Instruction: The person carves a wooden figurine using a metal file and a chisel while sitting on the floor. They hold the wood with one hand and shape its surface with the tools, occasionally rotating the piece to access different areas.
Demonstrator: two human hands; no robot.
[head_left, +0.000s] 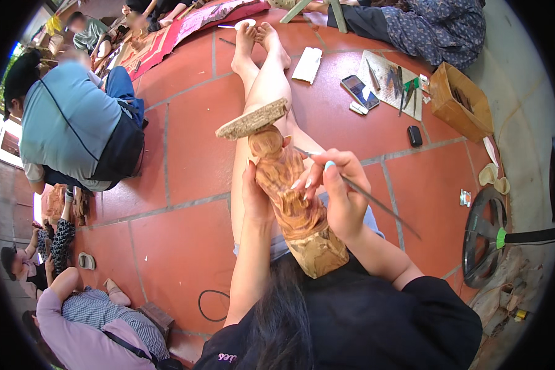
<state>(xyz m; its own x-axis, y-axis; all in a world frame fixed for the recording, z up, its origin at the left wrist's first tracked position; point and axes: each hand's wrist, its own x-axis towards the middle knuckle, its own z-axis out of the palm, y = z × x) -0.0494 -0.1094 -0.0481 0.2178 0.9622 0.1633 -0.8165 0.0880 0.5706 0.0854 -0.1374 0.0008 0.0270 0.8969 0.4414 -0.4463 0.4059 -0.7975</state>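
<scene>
A carved wooden figure (293,213) with streaked orange-brown grain stands tilted over my lap, its pale block base (317,253) towards my body. Against its round head lies a rough grey-brown slab (251,120); whether it is one piece with the figure I cannot tell. My left hand (258,194) is wrapped round the figure's left side. In my right hand (342,194), a long thin dark tool (385,209) is pinched between the fingers. Its slim front end reaches the figure near the head, and some fingertips are close to the carved front.
On the red tile floor (191,151) right of my legs are a phone (359,91), a board (385,77) with several thin tools, a wooden box (459,102) and a black case (414,136). A dark wheel (484,237) stands far right. People (74,123) sit at the left.
</scene>
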